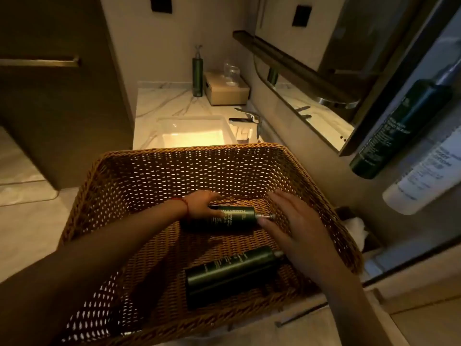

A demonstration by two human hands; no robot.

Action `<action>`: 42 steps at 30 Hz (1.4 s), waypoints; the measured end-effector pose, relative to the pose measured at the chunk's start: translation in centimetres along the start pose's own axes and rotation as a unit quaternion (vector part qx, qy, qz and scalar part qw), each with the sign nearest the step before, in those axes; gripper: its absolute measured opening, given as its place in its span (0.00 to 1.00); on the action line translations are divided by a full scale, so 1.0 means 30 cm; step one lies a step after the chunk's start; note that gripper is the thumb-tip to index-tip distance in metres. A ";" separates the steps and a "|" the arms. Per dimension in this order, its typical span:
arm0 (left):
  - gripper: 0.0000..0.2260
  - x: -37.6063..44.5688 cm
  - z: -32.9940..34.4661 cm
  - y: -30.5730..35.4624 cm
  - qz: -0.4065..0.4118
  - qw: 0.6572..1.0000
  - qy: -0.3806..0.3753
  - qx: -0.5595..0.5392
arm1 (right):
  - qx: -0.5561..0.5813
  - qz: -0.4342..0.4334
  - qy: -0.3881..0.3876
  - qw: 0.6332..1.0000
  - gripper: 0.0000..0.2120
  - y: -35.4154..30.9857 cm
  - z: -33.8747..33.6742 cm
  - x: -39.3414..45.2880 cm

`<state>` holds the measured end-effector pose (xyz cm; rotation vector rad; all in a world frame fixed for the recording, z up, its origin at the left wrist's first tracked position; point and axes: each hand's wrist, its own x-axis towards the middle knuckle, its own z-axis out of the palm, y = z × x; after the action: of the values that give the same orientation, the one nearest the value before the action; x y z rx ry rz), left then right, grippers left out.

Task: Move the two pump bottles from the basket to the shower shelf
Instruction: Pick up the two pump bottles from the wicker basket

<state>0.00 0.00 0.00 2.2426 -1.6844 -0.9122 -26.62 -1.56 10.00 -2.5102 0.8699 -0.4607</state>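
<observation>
My left fingers (212, 196) curl around the base end of the far pump bottle (232, 217), which lies on its side on the floor of the wicker basket (154, 171). My right hand (294, 228) lies flat and spread, its fingertips touching that bottle's pump neck, gripping nothing. The near pump bottle (232, 268) lies on its side closer to me, also in the basket, partly under my right wrist.

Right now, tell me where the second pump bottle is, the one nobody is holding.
In the head view it lies on its side in the wicker basket, nearest the person: near bottle, just below the right hand.
</observation>
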 end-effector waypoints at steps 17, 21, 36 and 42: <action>0.24 0.088 0.011 0.014 -0.031 0.996 -0.089 -0.014 | 0.075 0.022 -0.043 0.996 0.31 0.028 0.019 0.037; 0.23 0.036 -0.022 0.017 -0.028 0.996 -0.077 -0.034 | 0.091 0.024 -0.047 0.994 0.29 0.030 0.022 0.044; 0.21 -0.216 -0.232 0.005 0.025 0.970 -0.034 -0.238 | 0.080 0.150 0.000 0.985 0.32 -0.079 0.061 0.002; 0.16 -0.227 -0.282 0.004 0.064 0.964 -0.029 -0.256 | 0.110 0.289 0.009 0.951 0.23 -0.167 0.133 -0.006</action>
<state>3.65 4.49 9.19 1.7621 -1.3890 -1.2220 -22.50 3.27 9.12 -1.9280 1.4094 -0.3551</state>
